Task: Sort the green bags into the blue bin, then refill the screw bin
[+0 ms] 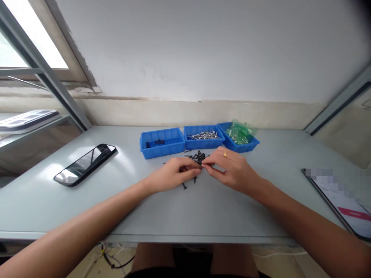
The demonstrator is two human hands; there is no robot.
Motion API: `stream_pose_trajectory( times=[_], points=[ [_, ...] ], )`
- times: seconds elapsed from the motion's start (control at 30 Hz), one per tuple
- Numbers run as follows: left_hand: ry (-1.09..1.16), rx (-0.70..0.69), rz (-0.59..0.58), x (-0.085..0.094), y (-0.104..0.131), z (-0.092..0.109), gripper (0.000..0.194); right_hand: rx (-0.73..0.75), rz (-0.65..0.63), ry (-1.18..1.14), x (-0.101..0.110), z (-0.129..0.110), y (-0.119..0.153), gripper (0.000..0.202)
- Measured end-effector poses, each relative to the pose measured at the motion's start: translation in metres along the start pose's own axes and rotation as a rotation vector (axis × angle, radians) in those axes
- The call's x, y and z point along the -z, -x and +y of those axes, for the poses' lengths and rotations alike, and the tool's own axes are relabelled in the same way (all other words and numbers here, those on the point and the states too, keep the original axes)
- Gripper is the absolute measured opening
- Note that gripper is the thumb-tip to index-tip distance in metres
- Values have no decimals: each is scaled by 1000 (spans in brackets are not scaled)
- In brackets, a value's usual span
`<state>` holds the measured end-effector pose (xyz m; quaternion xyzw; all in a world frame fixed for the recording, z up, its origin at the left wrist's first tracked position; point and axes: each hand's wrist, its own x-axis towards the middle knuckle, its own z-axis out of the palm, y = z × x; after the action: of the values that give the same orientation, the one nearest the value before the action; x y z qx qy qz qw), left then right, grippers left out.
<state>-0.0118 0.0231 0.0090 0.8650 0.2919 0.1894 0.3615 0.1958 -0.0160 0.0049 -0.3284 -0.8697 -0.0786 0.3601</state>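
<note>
A loose pile of black screws [199, 155] lies on the grey table, with a few strays nearer the front edge. My left hand [174, 173] is beside the pile, fingers curled and thumb against the index finger, closed on black screws whose dark ends show in the curl. Meeting it fingertip to fingertip, my right hand [232, 166], with a gold ring, is pinched; whatever is between its fingers is too small to make out. Just behind stand a blue bin with a few black screws [162, 150] and a blue bin of silver nails or screws [204, 143].
A third blue bin [246, 147] holds green plastic bags [240, 132]. On the left lies a black phone-like device [87, 166]; a tablet-like screen [342, 204] lies at the right edge. Metal posts rise at both sides, and the wall closes off the back.
</note>
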Motion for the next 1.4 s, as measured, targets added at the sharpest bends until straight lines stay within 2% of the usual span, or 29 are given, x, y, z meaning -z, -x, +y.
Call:
stream_pose_trajectory(
  times=[0.07,0.13,0.23,0.47,0.63,0.8,0.87,1.2,1.4],
  points=[
    [190,64,-20,0,0,2,26,94,56,60,-3,-2,2,13],
    [357,104,-23,2,0,3,25,168,55,110,-3,-3,2,15],
    [481,150,-15,4,0,3,18,207,44,146,-3,-5,2,15],
    [475,144,25,4,0,1,14,63,-42,-39,-5,-4,1,13],
    [409,128,-22,2,2,3,7,-71,-6,-129,-7,-4,2,15],
    [299,126,-74,0,5,4,5,-115,-152,-254,-8,-3,0,17],
    [271,134,-84,0,6,4,5,-131,-168,-298,-8,-4,-1,15],
    [331,122,-89,0,5,6,11,-243,-103,-352,-5,-9,-2,4],
    [261,52,-8,-2,4,9,10,-187,-34,-319,-3,-13,0,4]
  ],
)
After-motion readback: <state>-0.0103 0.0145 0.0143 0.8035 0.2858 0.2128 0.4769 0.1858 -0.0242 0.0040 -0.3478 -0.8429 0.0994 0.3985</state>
